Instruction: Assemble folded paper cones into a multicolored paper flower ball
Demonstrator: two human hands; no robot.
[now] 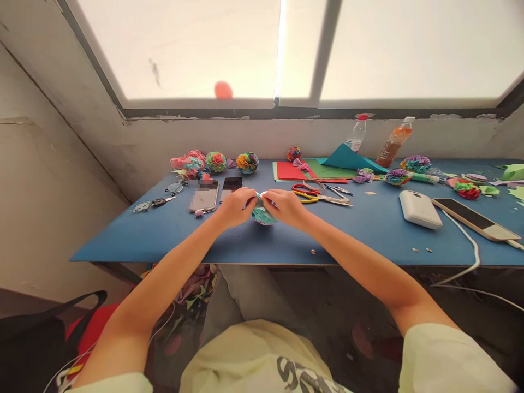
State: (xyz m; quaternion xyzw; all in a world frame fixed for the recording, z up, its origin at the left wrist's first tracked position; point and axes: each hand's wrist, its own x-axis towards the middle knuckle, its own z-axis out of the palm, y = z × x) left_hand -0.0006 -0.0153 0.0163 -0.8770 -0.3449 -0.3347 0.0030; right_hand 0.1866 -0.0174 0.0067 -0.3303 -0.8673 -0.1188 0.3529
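Both my hands meet over the middle of the blue table. My left hand and my right hand are closed, pinching the top of a teal paper flower ball that rests on the table between them. Just beyond my right hand lie yellow-handled scissors and red-handled scissors. Two phones lie just beyond my left hand.
Finished paper flower balls line the back left; more lie at the right. Coloured paper sheets, a water bottle and a tea bottle stand at the back. A white power bank, a cabled phone, glasses and keys lie around.
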